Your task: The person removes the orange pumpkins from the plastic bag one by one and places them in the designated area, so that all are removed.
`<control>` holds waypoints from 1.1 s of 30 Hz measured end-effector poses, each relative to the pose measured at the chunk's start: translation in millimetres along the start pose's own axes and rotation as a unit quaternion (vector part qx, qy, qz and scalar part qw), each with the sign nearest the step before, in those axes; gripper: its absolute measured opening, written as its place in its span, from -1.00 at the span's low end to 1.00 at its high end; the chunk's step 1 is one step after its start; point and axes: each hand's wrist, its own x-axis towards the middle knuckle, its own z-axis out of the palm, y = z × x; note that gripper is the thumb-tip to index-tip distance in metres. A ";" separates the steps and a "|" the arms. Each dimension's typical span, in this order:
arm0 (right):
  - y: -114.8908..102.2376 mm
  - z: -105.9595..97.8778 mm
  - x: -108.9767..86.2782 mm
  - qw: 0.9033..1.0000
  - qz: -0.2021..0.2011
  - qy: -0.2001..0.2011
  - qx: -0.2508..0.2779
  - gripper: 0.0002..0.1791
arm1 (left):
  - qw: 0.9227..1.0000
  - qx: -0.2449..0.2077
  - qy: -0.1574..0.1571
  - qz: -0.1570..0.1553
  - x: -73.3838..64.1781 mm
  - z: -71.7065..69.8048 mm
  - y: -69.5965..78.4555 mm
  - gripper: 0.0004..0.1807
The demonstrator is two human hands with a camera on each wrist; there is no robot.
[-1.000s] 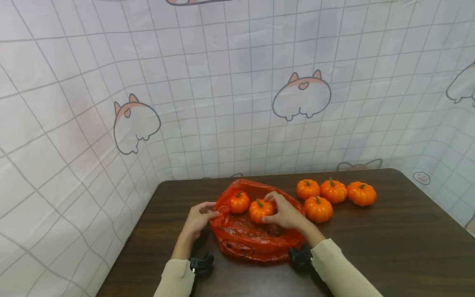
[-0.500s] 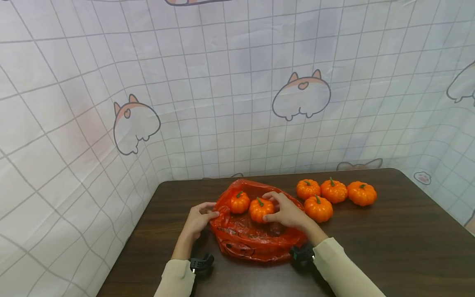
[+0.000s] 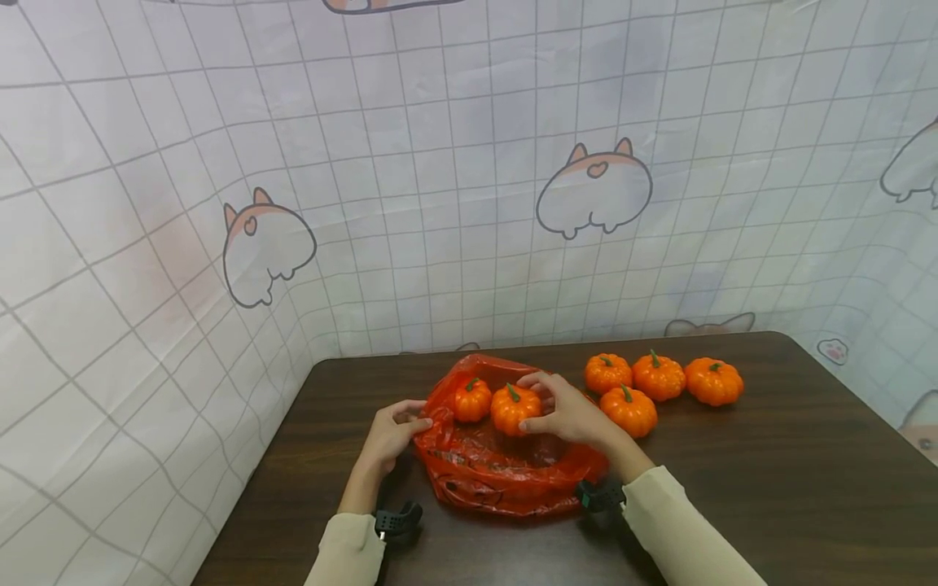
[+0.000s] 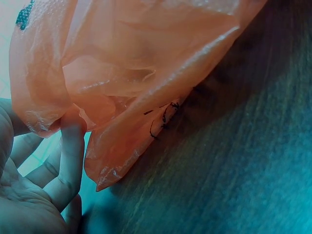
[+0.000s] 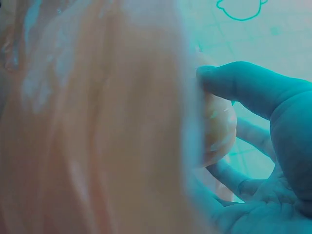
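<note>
An open red plastic bag lies on the dark table, its mouth facing up. My left hand pinches the bag's left rim between thumb and fingers; the left wrist view shows the thin plastic at the fingertips. Over the bag's opening, my right hand grips a small orange pumpkin with a green stem, thumb in front and fingers behind. Another small pumpkin sits inside the bag, left of the held one. In the right wrist view the blurred bag side hides part of the held pumpkin.
To the right of the bag stand several more small pumpkins: one nearer, the others in a row behind, with one at the right end. A wood-grain table bears everything. White gridded cloth hangs behind and at the sides.
My right hand has raised the pumpkin slightly within the bag's opening, and its wrist has shifted a little to the right. The left hand has stayed at the rim.
</note>
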 end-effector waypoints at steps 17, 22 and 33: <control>-5.6 -13.5 -4.5 1.000 -0.005 0.017 -0.012 -0.32 | 1.000 -0.007 -0.001 -0.008 0.1 -1.6 -2.2 -0.66; -5.1 -17.3 -5.6 1.000 -0.003 0.020 -0.011 -0.32 | 1.000 -0.008 0.000 -0.007 -0.5 -1.6 -1.7 -0.66; -8.5 -27.9 -11.6 1.000 -0.009 0.022 -0.015 -0.31 | 1.000 -0.011 -0.002 -0.004 -1.4 -0.6 1.3 -0.67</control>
